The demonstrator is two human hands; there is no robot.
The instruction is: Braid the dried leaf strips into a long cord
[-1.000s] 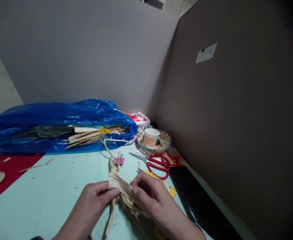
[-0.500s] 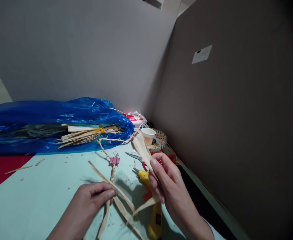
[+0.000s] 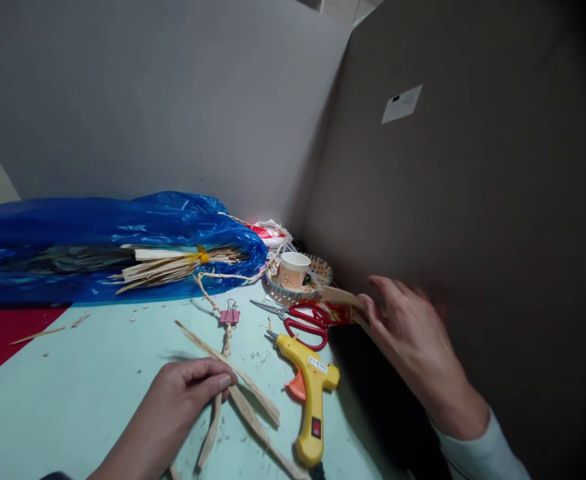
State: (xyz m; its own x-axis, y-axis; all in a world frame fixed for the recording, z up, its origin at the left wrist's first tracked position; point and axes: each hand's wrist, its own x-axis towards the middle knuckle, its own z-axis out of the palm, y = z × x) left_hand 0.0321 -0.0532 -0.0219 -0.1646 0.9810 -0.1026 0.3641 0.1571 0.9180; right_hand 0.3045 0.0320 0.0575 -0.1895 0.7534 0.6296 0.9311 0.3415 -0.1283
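Note:
My left hand (image 3: 187, 390) presses its fingertips on a cluster of dry straw strips (image 3: 245, 403) lying on the pale green table (image 3: 97, 373). A twisted straw cord runs from the strips up to a pink binder clip (image 3: 229, 315). My right hand (image 3: 413, 340) is out to the right near the brown partition, pinching one flat straw strip (image 3: 340, 295) that points left toward the basket. A yellow glue gun (image 3: 309, 393) lies on the table between my hands.
Red-handled scissors (image 3: 305, 320) lie by a small woven basket (image 3: 317, 273) holding a paper cup (image 3: 291, 268). A blue plastic bag (image 3: 97, 233) with a tied straw bundle (image 3: 173, 263) lies along the grey back wall. A red mat (image 3: 3, 340) is at left. A brown partition (image 3: 473, 200) closes the right side.
My right hand pulled one strip away from the cluster, lifted it, then carried it right toward the partition. The glue gun is now uncovered. My left hand stayed on the strips.

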